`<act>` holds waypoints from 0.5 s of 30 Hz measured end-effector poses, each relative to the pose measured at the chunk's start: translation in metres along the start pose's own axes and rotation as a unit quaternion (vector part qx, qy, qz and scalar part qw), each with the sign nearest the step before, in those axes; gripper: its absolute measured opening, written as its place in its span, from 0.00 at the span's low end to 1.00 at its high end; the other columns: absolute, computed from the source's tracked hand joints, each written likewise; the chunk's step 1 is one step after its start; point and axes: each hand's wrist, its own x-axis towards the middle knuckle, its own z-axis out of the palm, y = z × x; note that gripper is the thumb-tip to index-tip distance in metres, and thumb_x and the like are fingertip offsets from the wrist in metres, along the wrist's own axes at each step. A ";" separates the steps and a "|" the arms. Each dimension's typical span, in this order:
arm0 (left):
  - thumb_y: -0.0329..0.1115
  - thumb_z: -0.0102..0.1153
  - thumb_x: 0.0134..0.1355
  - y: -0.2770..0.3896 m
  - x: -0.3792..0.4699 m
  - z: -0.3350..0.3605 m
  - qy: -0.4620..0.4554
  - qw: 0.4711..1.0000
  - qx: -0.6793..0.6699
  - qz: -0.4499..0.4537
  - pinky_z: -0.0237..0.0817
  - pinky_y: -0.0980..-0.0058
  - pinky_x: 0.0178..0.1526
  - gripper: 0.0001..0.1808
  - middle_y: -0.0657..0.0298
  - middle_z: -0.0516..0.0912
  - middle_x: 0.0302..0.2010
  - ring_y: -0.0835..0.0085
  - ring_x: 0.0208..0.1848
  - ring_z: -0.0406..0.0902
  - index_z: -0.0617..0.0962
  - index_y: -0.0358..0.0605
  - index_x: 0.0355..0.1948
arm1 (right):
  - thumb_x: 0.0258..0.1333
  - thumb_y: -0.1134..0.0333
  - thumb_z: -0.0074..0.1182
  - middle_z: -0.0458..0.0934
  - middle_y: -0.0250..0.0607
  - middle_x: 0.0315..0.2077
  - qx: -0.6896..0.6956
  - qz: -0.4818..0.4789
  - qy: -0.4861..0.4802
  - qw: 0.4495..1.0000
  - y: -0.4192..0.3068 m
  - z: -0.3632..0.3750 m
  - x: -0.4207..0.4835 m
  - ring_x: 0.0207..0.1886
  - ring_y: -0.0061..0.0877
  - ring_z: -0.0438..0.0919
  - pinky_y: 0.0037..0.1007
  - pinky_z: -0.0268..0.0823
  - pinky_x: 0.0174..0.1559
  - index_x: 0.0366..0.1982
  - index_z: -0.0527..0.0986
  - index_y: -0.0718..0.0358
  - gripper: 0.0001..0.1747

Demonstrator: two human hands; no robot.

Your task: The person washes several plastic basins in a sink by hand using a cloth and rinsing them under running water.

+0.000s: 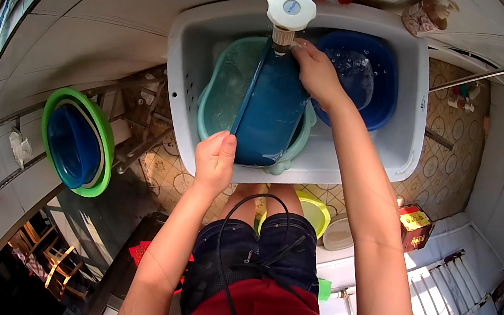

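Observation:
My left hand (215, 158) grips the near end of a teal-blue plastic basin (273, 110) by its rim, thumb on top. The basin is tipped on its side under the tap (288, 12), its outer wall wet and facing up. At its far end, beside the tap spout, my right hand (316, 72) is closed against it; those fingertips are partly hidden. Beneath it, a pale green basin (229, 83) holds rippled water. To the right, a dark blue basin (358, 82) contains water with suds. Both stand in a large grey-white plastic tub sink (379, 152).
A pump bottle (425, 18) stands on the tub's far right corner. Nested green and blue basins (77, 142) hang at left. On the floor side are a yellow basin (315, 214) and a red-and-yellow box (414, 226). A metal rod (483, 77) crosses the right.

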 end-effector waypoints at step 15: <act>0.43 0.61 0.67 0.046 0.051 0.011 0.150 0.979 0.084 -0.110 0.54 0.77 0.24 0.23 0.65 0.66 0.15 0.79 0.21 0.58 0.72 0.38 0.20 | 0.62 0.68 0.48 0.65 0.52 0.63 -0.104 -0.240 0.090 0.961 -0.044 0.051 -0.114 0.67 0.50 0.61 0.50 0.49 0.69 0.62 0.66 0.67 0.27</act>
